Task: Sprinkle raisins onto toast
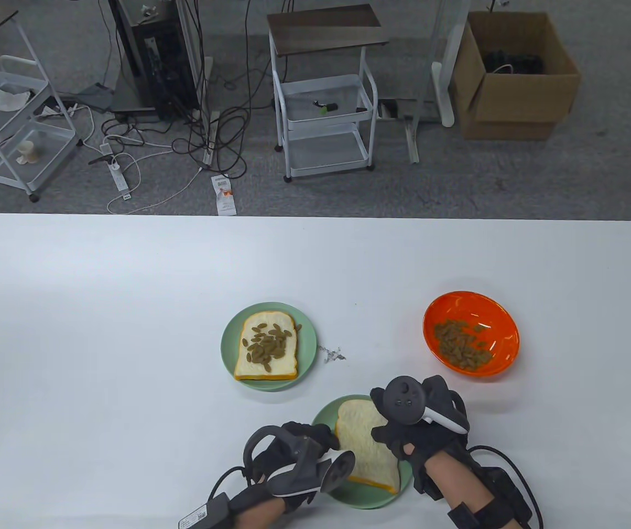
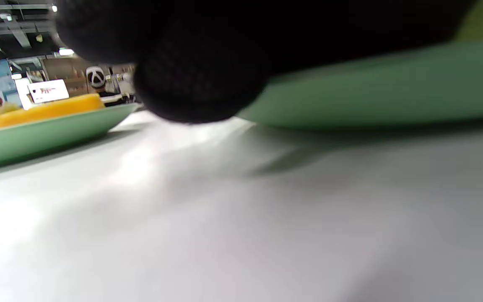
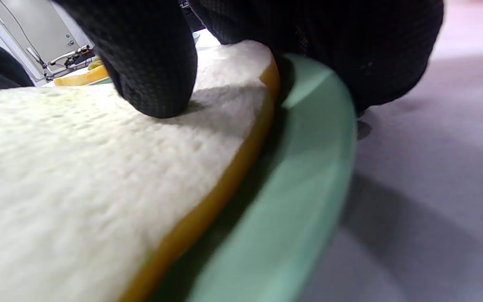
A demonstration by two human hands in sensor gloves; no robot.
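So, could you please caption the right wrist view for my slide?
Gloved right hand presses a fingertip onto plain toast on a green plate.

Two green plates sit on the table: one [image 1: 307,352] at the centre of the table view, one [image 1: 365,490] at the bottom centre. There are two slices of toast, one per plate: the centre slice [image 1: 282,366] carries a heap of raisins [image 1: 266,346], the bottom slice [image 1: 365,446] is bare. One orange bowl [image 1: 471,311] at centre right holds more raisins [image 1: 461,344]. Two gloved hands enter from the bottom edge, the left [image 1: 288,460] and the right [image 1: 420,421].
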